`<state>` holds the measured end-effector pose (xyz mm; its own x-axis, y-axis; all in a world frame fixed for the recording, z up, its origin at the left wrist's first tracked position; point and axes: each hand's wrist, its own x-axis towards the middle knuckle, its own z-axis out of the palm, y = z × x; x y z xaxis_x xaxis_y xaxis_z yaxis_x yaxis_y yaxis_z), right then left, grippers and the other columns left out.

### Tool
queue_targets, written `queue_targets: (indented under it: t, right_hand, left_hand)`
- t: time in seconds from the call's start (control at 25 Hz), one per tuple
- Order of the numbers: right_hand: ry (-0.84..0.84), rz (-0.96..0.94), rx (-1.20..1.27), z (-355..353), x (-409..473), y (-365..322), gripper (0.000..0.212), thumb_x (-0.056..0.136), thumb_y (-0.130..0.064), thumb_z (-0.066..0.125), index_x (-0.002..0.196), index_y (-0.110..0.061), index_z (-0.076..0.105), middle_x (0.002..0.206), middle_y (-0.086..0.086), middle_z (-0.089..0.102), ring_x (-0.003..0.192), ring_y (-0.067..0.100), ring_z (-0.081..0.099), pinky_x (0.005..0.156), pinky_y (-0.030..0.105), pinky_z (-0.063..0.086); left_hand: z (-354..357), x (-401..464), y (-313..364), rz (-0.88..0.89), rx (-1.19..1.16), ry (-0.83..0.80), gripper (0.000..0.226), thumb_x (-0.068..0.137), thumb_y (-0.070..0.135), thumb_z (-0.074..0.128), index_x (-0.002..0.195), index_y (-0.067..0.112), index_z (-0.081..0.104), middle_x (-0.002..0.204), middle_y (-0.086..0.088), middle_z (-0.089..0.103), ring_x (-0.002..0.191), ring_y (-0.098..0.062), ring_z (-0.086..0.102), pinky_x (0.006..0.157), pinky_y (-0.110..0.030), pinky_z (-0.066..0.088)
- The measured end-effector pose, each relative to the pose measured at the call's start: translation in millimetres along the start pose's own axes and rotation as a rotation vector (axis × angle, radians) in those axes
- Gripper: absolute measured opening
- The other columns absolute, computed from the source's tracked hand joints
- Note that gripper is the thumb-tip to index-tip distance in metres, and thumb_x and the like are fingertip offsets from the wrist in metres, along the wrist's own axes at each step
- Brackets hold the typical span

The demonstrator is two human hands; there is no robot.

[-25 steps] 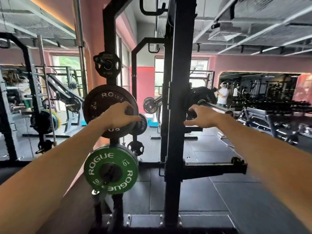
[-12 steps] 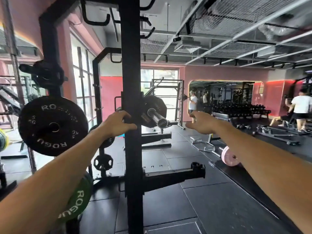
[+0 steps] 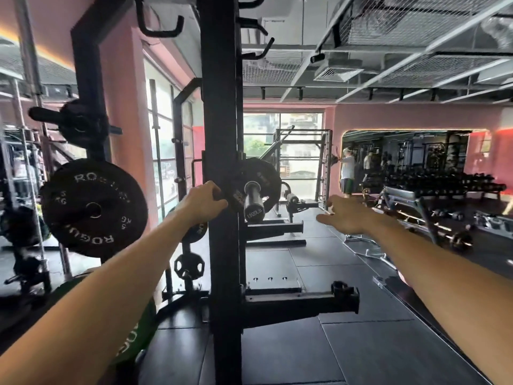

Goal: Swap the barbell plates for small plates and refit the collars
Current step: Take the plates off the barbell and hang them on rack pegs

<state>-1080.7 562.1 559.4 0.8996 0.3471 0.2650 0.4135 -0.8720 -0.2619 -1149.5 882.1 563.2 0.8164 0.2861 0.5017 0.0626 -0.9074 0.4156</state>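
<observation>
The barbell's chrome sleeve end [image 3: 252,202], marked 1500LB, points toward me from the rack, with a black plate [image 3: 268,177] on it just behind. My left hand [image 3: 204,202] is curled on the front of the black rack upright [image 3: 222,112], its fingertips close to that plate. To the right of the sleeve, my right hand [image 3: 345,215] hovers in the air with fingers spread and nothing in it. A black 5 kg Rogue plate [image 3: 94,209] hangs on a storage peg at the left. A green plate [image 3: 133,339] is partly hidden under my left arm.
Smaller black plates sit on pegs at the upper left [image 3: 80,126] and low behind the upright [image 3: 188,266]. A safety arm [image 3: 299,302] with a black clamp-like piece [image 3: 344,291] on its end juts right. A bench [image 3: 402,198], dumbbell racks and people stand further back.
My left hand left the 5 kg plate and took hold of the upright. My right hand came off the barbell sleeve and opened. The view swung right, bringing the sleeve end closer.
</observation>
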Motion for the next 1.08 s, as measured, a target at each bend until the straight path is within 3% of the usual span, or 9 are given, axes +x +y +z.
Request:
queue_targets:
  t: [0.16,0.32,0.4,0.6,0.8,0.96,1.08]
  right_hand:
    - [0.023,0.009,-0.039,26,46,1,0.052,0.095,-0.05,0.047,0.135,-0.016,0.043,0.137,0.006,0.051,0.122,0.027,0.05,0.084,0.032,0.038]
    - [0.035,-0.006,0.016,50,112,-1,0.056,0.094,-0.049,0.05,0.135,-0.011,0.042,0.129,0.012,0.057,0.116,0.03,0.052,0.088,0.033,0.043]
    - [0.034,-0.018,0.02,62,150,-4,0.059,0.095,-0.046,0.05,0.139,-0.009,0.037,0.131,0.013,0.055,0.118,0.031,0.052,0.084,0.031,0.038]
    - [0.051,0.023,0.012,96,236,-9,0.067,0.093,-0.049,0.051,0.14,-0.004,0.036,0.14,0.014,0.048,0.126,0.03,0.047,0.095,0.039,0.041]
    - [0.05,0.024,0.09,129,302,-19,0.06,0.09,-0.048,0.054,0.135,-0.011,0.039,0.129,0.009,0.057,0.117,0.03,0.055,0.087,0.039,0.045]
    - [0.086,0.035,0.172,151,333,-32,0.067,0.089,-0.044,0.058,0.135,-0.006,0.028,0.122,0.014,0.06,0.111,0.034,0.059,0.089,0.043,0.049]
    - [0.118,0.053,0.273,159,350,-38,0.072,0.083,-0.038,0.067,0.132,-0.005,0.026,0.118,0.014,0.061,0.107,0.035,0.06,0.088,0.044,0.05]
  left_hand:
    - [30,46,-15,-0.041,0.014,0.048,0.043,0.089,0.035,0.06,0.127,0.015,0.055,0.124,-0.008,0.061,0.11,-0.025,0.057,0.09,-0.035,0.047]
    - [54,102,-34,-0.045,-0.028,0.083,0.045,0.087,0.036,0.062,0.126,0.015,0.055,0.123,-0.007,0.061,0.109,-0.025,0.058,0.092,-0.036,0.048]
    - [69,133,-42,-0.036,-0.04,0.103,0.046,0.085,0.035,0.063,0.126,0.015,0.055,0.121,-0.007,0.061,0.108,-0.024,0.058,0.091,-0.035,0.048]
    - [105,206,-49,-0.009,-0.018,0.088,0.052,0.085,0.034,0.062,0.131,0.014,0.05,0.123,-0.009,0.059,0.109,-0.027,0.057,0.093,-0.038,0.048]
    - [139,265,-44,0.069,-0.034,0.122,0.056,0.086,0.035,0.062,0.134,0.014,0.045,0.125,-0.01,0.058,0.113,-0.031,0.058,0.095,-0.044,0.048]
    - [159,286,-41,0.119,0.217,0.231,0.039,0.095,0.034,0.054,0.124,0.009,0.045,0.122,-0.012,0.055,0.105,-0.039,0.059,0.083,-0.047,0.048]
    - [164,291,-50,0.14,0.346,0.239,0.034,0.097,0.019,0.053,0.125,0.008,0.04,0.118,-0.015,0.056,0.1,-0.042,0.06,0.075,-0.046,0.047]
